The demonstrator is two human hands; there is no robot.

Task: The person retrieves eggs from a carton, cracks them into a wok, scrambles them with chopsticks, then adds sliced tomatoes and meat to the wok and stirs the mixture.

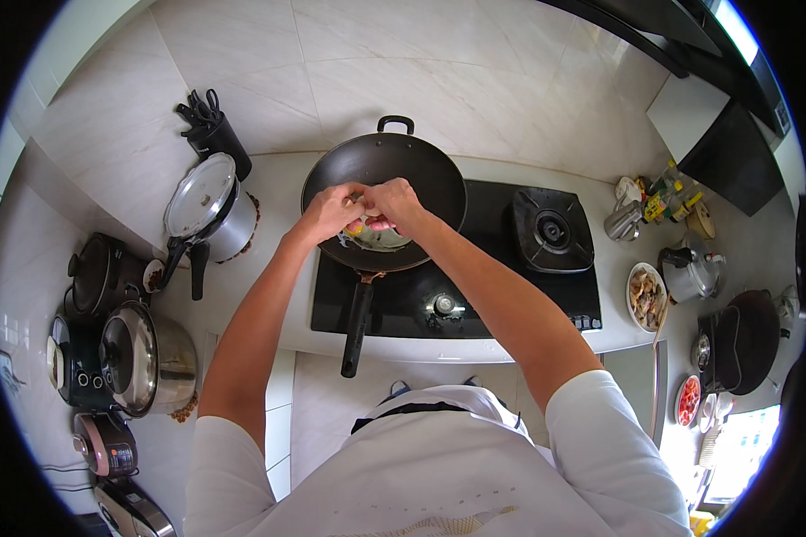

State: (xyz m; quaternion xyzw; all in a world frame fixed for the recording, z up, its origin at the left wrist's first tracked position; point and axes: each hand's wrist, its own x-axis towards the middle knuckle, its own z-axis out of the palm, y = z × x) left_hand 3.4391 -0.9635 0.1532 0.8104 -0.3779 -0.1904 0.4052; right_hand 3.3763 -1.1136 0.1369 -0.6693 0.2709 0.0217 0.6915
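Observation:
A black wok (436,158) with a long handle toward me stands on the left side of the black gas hob (403,315). Over it, my left hand (332,213) and my right hand (396,207) meet, fingertips drawn together. Between them shows part of a pale eggshell (357,199), mostly hidden by the fingers. Just below the fingertips is a yellow yolk (354,228). Egg white (383,240) lies in the wok's bottom, partly covered by my hands.
Left are a pressure cooker (238,228), a knife holder (221,141) and a large steel pot (174,362). To the right are a bare burner (552,231), a bowl of food pieces (646,295), several bottles (672,194) and a plate of red pieces (688,401). The wok handle (357,329) overhangs the counter edge.

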